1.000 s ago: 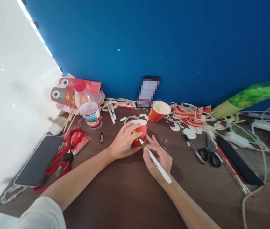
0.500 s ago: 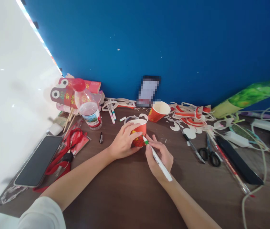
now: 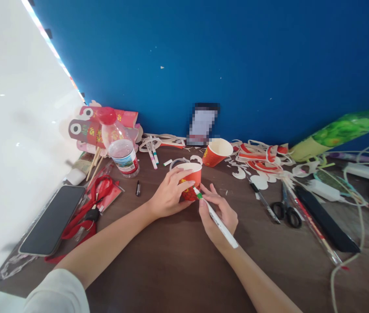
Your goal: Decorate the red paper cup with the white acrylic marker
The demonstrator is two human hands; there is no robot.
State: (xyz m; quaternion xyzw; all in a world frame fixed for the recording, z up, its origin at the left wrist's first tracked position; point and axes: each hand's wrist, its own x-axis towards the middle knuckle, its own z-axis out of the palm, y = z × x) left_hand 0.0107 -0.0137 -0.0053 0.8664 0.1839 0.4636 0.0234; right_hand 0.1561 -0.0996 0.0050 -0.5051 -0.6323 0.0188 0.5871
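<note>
A red paper cup (image 3: 196, 177) with yellow print stands before me, and my left hand (image 3: 170, 191) is wrapped round its left and front side. Between the fingers of my right hand (image 3: 222, 215) is a white marker pen (image 3: 219, 221) with a green collar. Its tip points up and left at the cup's front wall; whether it touches I cannot tell. Just behind the cup lies a white marker cap (image 3: 168, 162) with a green end. A second red paper cup (image 3: 217, 153) leans to the right, further back.
Left are a cut plastic bottle (image 3: 124, 157), a phone (image 3: 53, 219), a red lanyard (image 3: 80, 217) and paper cup figures (image 3: 93, 130). Right are paper scraps (image 3: 263, 156), a pen (image 3: 264, 202), scissors (image 3: 285, 213), cables and a green bottle (image 3: 337, 132). A blue panel (image 3: 171, 52) rises behind.
The cup has turned or tilted very slightly to the right in my left hand. My right hand and the marker have shifted a tiny bit right and down.
</note>
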